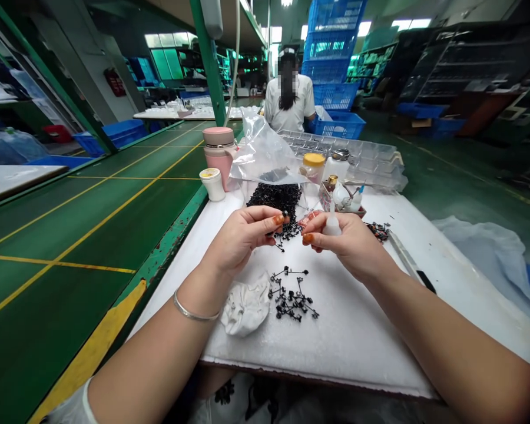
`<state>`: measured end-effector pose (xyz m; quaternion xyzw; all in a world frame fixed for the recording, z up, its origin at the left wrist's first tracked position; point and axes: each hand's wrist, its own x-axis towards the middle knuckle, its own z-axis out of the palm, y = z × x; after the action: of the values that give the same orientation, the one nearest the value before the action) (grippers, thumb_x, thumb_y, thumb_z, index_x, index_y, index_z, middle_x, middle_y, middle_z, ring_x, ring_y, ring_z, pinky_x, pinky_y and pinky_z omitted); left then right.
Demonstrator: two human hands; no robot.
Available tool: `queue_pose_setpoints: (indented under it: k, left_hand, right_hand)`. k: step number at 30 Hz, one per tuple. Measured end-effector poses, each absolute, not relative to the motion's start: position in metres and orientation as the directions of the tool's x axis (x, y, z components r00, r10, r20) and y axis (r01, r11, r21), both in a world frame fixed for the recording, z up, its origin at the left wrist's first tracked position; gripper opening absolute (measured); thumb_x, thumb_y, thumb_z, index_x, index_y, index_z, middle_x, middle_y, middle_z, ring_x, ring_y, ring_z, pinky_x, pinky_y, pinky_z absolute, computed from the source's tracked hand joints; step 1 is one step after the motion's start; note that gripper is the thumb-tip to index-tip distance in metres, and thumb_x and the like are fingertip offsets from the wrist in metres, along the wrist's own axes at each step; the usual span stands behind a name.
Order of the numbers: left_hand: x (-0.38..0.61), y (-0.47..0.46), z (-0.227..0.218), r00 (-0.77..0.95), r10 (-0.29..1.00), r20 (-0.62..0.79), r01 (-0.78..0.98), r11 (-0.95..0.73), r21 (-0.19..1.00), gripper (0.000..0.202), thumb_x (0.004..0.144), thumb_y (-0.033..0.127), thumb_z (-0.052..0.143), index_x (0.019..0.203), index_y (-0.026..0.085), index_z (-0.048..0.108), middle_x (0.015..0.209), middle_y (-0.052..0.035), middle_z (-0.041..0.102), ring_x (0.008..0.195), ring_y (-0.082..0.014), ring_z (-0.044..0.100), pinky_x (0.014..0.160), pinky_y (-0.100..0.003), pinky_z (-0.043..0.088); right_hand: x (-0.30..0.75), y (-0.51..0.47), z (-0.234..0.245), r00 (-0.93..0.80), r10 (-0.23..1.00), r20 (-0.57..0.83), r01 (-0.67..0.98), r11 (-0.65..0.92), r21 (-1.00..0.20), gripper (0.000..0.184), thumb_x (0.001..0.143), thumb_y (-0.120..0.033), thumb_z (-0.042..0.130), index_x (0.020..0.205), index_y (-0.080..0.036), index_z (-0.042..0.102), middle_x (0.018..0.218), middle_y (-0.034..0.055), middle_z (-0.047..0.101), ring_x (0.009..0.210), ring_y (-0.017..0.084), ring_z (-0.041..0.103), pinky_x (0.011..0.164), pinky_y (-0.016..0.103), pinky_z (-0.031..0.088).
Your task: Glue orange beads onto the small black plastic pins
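My left hand (241, 238) is closed in a pinch on a small black part (285, 215), its thumb and fingertips stained orange-brown. Across a narrow gap, my right hand (351, 242) has a small white squeeze bottle (333, 226) with a thin nozzle tucked between its fingers, nozzle upward. Whether its pinched thumb and forefinger also hold something is too small to tell. Below the hands lies a loose group of black stick-like parts (294, 303) with knobbed ends. Beside them is a crumpled white cloth (246, 305). Behind the left hand rises a larger heap of black parts (274, 199).
A clear plastic bag (265, 150) stands behind the heap. Around it are a pink flask (219, 154), a white tub (212, 185), a yellow-lidded jar (313, 167) and clear divided trays (362, 154). A cutter knife (408, 259) lies right. The green conveyor (128, 206) runs left; a person (289, 97) sits ahead.
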<state>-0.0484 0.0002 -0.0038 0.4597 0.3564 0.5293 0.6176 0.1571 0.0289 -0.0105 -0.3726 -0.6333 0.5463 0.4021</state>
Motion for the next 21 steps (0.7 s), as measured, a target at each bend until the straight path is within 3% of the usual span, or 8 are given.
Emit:
queue_pose_setpoints:
  k: [7,21]
  left_hand:
    - [-0.0467,0.0020,-0.0066,0.175,0.984,0.015,-0.298,0.038,0.954,0.018,0.068,0.029,0.082,0.079,0.016,0.074,0.078,-0.0010,0.066,0.064,-0.0074,0.054,0.058,-0.019,0.044]
    - [-0.0462,0.0018,-0.0059,0.181,0.983,0.032,-0.277,0.019,0.961,0.015,0.070,0.028,0.081,0.078,0.016,0.075,0.075,-0.0011,0.064,0.062,-0.0067,0.053,0.056,-0.018,0.044]
  right_hand:
    - [0.1567,0.0267,-0.0120,-0.433,0.900,0.050,-0.097,0.009,-0.995,0.019,0.063,-0.024,0.085,0.076,-0.016,0.073,0.074,0.0025,0.067,0.066,0.012,0.060,0.056,0.024,0.045]
    - [0.1562,0.0261,-0.0102,-0.437,0.899,-0.025,-0.089,-0.071,-0.993,0.022,0.060,-0.027,0.086,0.075,-0.015,0.074,0.078,0.0048,0.068,0.069,0.012,0.060,0.063,0.027,0.049]
